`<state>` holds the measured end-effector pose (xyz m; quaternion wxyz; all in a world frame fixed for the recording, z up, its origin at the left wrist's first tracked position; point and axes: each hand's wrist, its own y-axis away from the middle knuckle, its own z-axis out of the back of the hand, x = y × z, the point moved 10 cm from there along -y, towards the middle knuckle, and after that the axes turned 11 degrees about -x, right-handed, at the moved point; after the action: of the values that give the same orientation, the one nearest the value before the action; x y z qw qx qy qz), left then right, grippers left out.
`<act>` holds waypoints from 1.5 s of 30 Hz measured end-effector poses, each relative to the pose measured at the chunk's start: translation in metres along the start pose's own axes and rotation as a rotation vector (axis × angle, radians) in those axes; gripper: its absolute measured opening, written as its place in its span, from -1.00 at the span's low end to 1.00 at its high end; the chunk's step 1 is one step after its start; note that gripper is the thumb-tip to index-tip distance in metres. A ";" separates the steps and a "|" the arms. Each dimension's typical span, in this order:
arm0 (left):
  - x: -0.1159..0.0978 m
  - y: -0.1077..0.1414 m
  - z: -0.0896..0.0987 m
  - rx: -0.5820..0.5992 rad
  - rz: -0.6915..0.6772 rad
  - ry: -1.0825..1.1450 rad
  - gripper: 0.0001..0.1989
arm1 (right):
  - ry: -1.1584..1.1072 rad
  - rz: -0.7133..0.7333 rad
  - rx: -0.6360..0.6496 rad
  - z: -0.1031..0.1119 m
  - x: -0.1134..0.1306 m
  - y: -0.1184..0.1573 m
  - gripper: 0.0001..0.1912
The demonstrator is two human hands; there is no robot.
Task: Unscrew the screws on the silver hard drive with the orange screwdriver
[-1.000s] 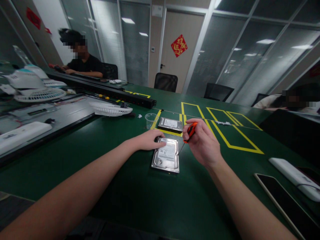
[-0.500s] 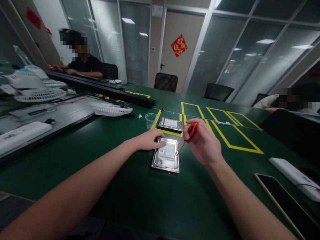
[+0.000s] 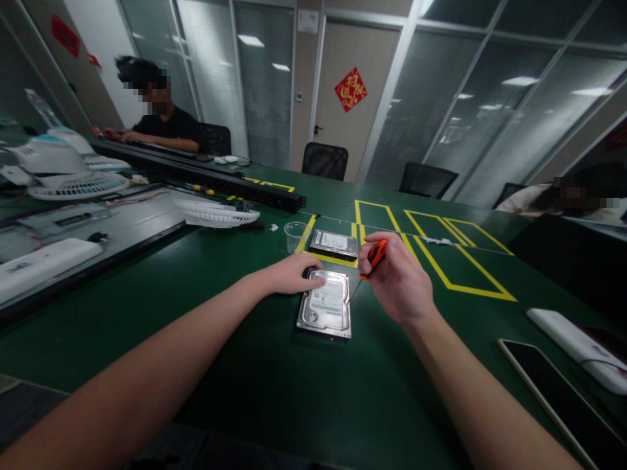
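Note:
A silver hard drive lies label up on the green table. My left hand grips its far left corner, thumb on the label and fingers at the edge, partly hidden. In my right hand is a screwdriver with an orange and black handle. Its thin shaft slants down to the left, and the tip is at the drive's right edge; whether it sits in a screw cannot be made out. Just beyond lies a second hard drive, within yellow tape. To its left stands a clear plastic cup.
Left are a large flat panel, a white fan grille and a long black bar. A phone and a white power strip lie at right. One person sits far left, another at right.
Both hands, the screwdriver and the hard drive look almost unmoved. The person at the far left has shifted the head slightly.

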<state>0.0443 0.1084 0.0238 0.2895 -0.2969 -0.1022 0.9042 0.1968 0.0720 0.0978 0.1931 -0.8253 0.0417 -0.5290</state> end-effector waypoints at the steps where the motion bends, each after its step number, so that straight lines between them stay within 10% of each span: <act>1: 0.000 0.000 0.000 -0.001 -0.002 0.001 -0.61 | -0.007 0.001 0.002 0.000 0.000 0.000 -0.77; 45: 0.003 0.000 -0.001 -0.003 -0.007 -0.005 -0.58 | -0.021 -0.019 -0.003 0.003 -0.006 -0.002 -0.76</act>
<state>0.0435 0.1102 0.0216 0.2921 -0.2947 -0.1052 0.9038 0.1970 0.0767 0.0927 0.1875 -0.8313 0.0327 -0.5222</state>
